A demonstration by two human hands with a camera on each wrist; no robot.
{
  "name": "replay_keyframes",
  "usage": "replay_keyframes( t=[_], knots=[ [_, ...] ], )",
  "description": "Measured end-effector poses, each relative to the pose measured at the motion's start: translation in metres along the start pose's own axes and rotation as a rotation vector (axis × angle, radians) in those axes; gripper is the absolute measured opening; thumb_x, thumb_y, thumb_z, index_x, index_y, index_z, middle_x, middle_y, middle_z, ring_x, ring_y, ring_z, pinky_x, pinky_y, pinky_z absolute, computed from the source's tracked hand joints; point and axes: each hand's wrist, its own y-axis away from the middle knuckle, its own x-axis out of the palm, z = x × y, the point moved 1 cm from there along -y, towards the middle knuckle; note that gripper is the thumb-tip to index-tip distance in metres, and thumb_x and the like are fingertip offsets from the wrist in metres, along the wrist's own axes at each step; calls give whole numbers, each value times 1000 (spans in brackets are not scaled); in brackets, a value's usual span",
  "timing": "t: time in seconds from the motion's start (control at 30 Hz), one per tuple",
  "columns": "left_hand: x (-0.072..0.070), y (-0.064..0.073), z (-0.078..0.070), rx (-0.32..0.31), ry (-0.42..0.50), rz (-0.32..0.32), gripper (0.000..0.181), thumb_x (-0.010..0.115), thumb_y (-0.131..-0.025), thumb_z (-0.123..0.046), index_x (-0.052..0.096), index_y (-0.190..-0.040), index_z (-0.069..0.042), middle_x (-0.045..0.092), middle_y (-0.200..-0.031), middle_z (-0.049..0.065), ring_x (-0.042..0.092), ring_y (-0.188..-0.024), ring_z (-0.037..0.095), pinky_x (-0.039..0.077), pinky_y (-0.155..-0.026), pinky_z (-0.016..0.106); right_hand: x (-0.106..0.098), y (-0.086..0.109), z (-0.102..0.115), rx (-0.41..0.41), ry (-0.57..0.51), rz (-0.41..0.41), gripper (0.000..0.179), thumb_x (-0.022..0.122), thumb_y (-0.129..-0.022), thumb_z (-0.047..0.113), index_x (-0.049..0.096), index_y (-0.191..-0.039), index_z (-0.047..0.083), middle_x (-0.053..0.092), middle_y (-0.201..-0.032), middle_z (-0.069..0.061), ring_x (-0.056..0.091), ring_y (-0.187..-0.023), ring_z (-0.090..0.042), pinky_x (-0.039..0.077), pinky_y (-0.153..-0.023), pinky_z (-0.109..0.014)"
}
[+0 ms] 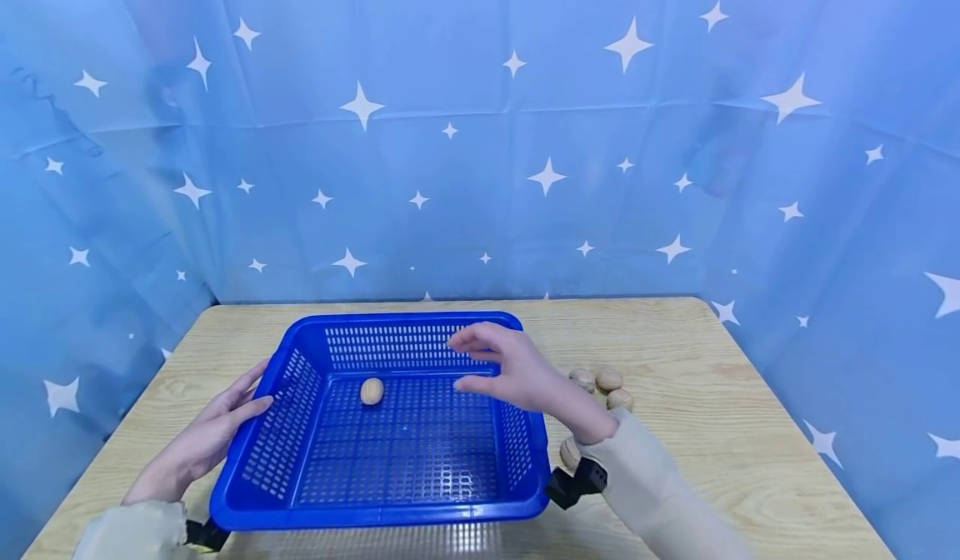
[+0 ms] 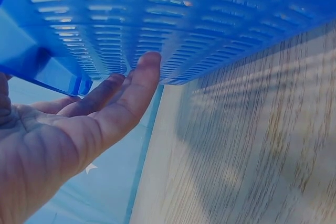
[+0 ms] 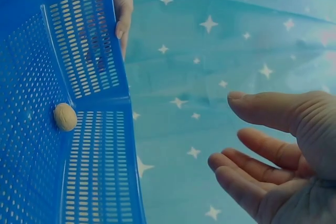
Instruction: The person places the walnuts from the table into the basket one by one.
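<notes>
A blue plastic basket [image 1: 378, 515] with slotted walls is held at its left side by my left hand [image 1: 198, 442]. The thumb lies at the rim, and the fingers [image 2: 139, 85] reach along the slotted outside. Wood tabletop shows beneath the basket in the left wrist view. Inside, toward the back left, one walnut [image 1: 372, 391] rests on the basket floor; the right wrist view also has this walnut [image 3: 65, 117]. My right hand [image 1: 510, 367] hovers over the basket's right side, thumb and fingers spread apart and holding nothing.
Several walnuts [image 1: 609, 380] lie on the wooden table [image 1: 720, 460] to the right of the basket, partly behind my right forearm. Another walnut [image 1: 570, 453] sits near the basket's right wall. A blue star-patterned curtain [image 1: 480, 152] hangs behind and beside the table.
</notes>
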Motion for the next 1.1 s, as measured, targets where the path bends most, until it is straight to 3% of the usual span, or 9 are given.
replay_keyframes(
  t=[0.1,0.3,0.57,0.77,1.1],
  knots=[
    [0,0,0,-3,-10,-4,69,34,-103,-15,-20,-146,-7,56,-117,-9,63,-101,22,53,-79,45,-4,12,-4,2,-12,-29,38,71,-83,6,56,-117,-2,60,-117,-15,56,-112,-28,47,-92,-30],
    [-1,1,0,-23,-12,-19,69,33,-104,-16,-20,-146,-8,56,-117,-10,63,-101,23,53,-79,45,-15,36,-10,83,-56,-95,37,71,-83,9,58,-118,3,61,-117,-11,57,-111,-25,47,-93,-31],
    [-1,1,-1,-41,5,-27,69,34,-104,-17,-20,-147,-10,57,-116,-10,63,-100,24,53,-79,47,-30,69,-31,112,-114,-228,34,70,-82,1,59,-113,-3,63,-112,-16,60,-107,-30,48,-91,-32],
    [0,1,-1,-19,12,-15,68,32,-104,-15,-21,-146,-8,58,-116,-10,64,-99,23,54,-77,45,-35,94,-51,132,-131,-239,29,66,-85,0,58,-112,-5,62,-110,-17,61,-104,-24,48,-90,-28],
    [-1,0,-1,-40,-1,-25,68,32,-104,-16,-20,-146,-10,58,-115,-10,64,-99,23,53,-78,46,-30,126,-74,158,-151,-263,30,67,-83,-3,58,-110,-10,62,-107,-14,62,-100,-13,51,-84,-28]
  ],
)
